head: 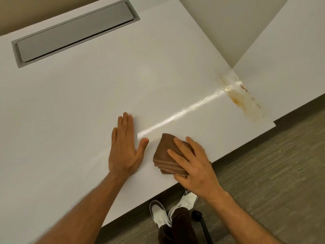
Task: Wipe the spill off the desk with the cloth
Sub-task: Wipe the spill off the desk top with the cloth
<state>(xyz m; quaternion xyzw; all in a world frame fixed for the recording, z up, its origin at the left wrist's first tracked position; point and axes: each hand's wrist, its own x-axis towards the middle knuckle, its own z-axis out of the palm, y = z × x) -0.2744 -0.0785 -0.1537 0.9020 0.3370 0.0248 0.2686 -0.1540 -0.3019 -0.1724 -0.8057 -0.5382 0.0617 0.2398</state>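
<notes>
A folded brown cloth [164, 154] lies on the white desk [88, 95] near its front edge. My right hand [193, 164] rests on top of the cloth, fingers spread and pressing it down. Flat on the desk just left of the cloth lies my left hand [124, 148], palm down, holding nothing. A yellowish-brown spill [246, 101] with white crusty specks stains the desk's far right corner, well away from the cloth. A shiny wet-looking streak [175, 117] runs from the spill toward my left thumb.
A grey recessed cable tray with a lid [73, 30] sits at the desk's back left. A second white desk [290, 67] abuts on the right. Below the front edge are grey floor [263, 173], my white shoes [160, 213] and a black chair part [198, 215].
</notes>
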